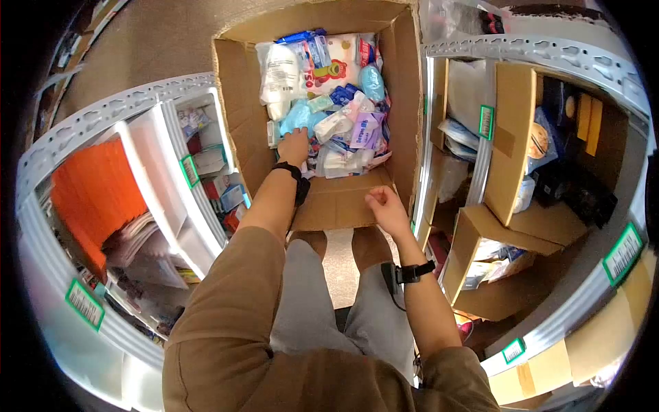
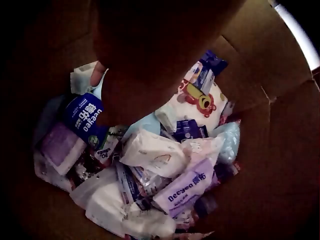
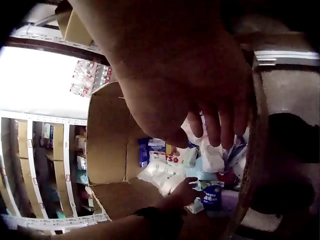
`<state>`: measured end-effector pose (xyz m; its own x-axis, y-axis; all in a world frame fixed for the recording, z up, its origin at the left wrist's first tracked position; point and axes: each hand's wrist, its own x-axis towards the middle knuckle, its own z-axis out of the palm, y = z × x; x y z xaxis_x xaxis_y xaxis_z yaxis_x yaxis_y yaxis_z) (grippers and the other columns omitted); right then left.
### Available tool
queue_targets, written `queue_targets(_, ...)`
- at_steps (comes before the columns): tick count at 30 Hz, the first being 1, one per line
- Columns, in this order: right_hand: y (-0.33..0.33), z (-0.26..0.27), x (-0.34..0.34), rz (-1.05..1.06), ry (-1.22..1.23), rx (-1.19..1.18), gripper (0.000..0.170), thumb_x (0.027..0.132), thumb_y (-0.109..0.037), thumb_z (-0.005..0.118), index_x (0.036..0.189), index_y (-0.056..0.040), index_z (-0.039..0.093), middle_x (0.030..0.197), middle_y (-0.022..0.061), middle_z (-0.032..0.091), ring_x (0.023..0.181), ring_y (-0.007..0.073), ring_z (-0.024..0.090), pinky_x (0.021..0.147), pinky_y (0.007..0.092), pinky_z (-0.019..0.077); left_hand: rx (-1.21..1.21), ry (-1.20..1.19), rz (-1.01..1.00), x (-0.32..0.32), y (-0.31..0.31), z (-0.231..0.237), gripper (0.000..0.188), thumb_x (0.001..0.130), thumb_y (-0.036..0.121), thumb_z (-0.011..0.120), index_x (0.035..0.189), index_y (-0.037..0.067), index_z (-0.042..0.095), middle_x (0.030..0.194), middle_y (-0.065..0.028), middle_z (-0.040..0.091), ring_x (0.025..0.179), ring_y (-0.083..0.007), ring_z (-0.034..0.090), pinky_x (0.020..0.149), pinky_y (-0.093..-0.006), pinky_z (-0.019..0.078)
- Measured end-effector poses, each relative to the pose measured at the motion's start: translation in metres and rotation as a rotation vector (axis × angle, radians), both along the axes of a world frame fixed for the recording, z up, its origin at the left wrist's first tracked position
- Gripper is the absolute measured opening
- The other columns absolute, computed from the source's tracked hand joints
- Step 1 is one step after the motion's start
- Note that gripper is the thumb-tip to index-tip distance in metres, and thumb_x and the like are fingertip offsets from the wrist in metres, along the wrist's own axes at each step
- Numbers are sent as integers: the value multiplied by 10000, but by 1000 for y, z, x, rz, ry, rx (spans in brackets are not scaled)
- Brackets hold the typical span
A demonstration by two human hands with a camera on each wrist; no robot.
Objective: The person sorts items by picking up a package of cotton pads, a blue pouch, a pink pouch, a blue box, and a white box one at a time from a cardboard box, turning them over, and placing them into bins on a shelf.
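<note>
A large cardboard box holds a jumble of soft packs. Inside its left part, my left hand reaches down at a light-blue pack; its fingers look spread in the right wrist view, and their contact is partly hidden. Close by in the left wrist view are a dark-blue pack and a small pale pack. Over the box's near side, my right hand hangs with loosely bent fingers and holds nothing. A purple-and-white pack lies right of centre.
Metal shelving stands on the left, with orange envelopes on it. More shelving on the right bears open cardboard boxes. Beyond the big box is brown floor. The person's legs are just behind the box.
</note>
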<state>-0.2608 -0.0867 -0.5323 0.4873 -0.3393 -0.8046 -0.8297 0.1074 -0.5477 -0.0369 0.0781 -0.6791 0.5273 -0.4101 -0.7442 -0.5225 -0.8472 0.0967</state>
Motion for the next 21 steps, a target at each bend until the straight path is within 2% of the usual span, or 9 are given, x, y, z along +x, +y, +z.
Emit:
queue_targets(2, -7, 4, 3, -5, 146, 61, 269, 892, -223, 662, 1026, 3, 599, 903, 95, 653, 837, 192, 615, 785, 318, 488, 2, -16, -59, -1, 8, -20, 314, 894, 87, 522, 1205, 115, 548, 1206, -130, 603, 1081, -345, 599, 843, -486, 514)
queue_targets(4, -10, -2, -4, -24, 148, 68, 272, 893, -222, 661, 1033, 3, 599, 906, 94, 651, 840, 189, 612, 786, 316, 487, 10, -37, -118, -5, 13, -30, 289, 898, 105, 518, 1182, 123, 572, 1181, -122, 617, 1072, -341, 603, 829, -479, 516)
queue_targets(7, -9, -4, -11, -99, 146, 122, 276, 899, -221, 653, 1051, 4, 601, 913, 96, 649, 851, 185, 609, 788, 312, 485, 142, -22, -238, -12, 25, -32, 245, 920, 170, 507, 1133, 156, 627, 1172, -90, 616, 1106, -308, 578, 894, -490, 462)
queue_targets(10, -9, -3, -12, 7, 79, 5, 270, 903, -215, 644, 1046, 10, 596, 926, 104, 646, 850, 182, 606, 792, 309, 485, 77, 44, -206, -14, 38, -26, 299, 928, 150, 485, 1213, 136, 574, 1225, -128, 578, 1147, -314, 562, 905, -490, 480)
queue_targets(11, -8, -3, -14, 1, 77, 2, 270, 903, -215, 644, 1046, 10, 596, 926, 104, 646, 850, 182, 606, 792, 309, 485, 74, 42, -212, -15, 40, -28, 299, 928, 150, 485, 1213, 136, 574, 1225, -128, 578, 1147, -314, 562, 905, -490, 480)
queue_targets(13, -6, -4, -17, -3, 53, 54, 274, 899, -208, 650, 1053, 10, 589, 931, 104, 643, 850, 181, 605, 795, 310, 487, 102, -39, -88, -17, 48, -35, 319, 932, 149, 480, 1246, 136, 537, 1278, -129, 535, 1183, -313, 539, 934, -503, 462)
queue_targets(14, -4, -9, -22, -2, 54, 59, 274, 899, -208, 650, 1053, 10, 589, 931, 104, 643, 850, 181, 605, 795, 310, 487, 102, 5, -63, -15, 51, -42, 356, 926, 131, 482, 1282, 147, 497, 1282, -119, 528, 1179, -319, 537, 938, -512, 453)
queue_targets(18, -5, -22, -34, -100, 80, 164, 269, 912, -199, 643, 1081, -1, 578, 950, 81, 638, 861, 160, 597, 803, 300, 485, 61, -82, -82, -21, 51, -55, 322, 934, 155, 467, 1247, 145, 547, 1291, -125, 535, 1174, -319, 535, 950, -515, 436)
queue_targets(21, -9, -12, -25, -158, 59, 229, 267, 927, -207, 640, 1099, -14, 571, 964, 59, 630, 875, 135, 586, 808, 281, 480, 182, -75, -162, -24, 45, -60, 308, 925, 208, 495, 1212, 175, 604, 1236, -104, 598, 1176, -291, 528, 950, -489, 419)
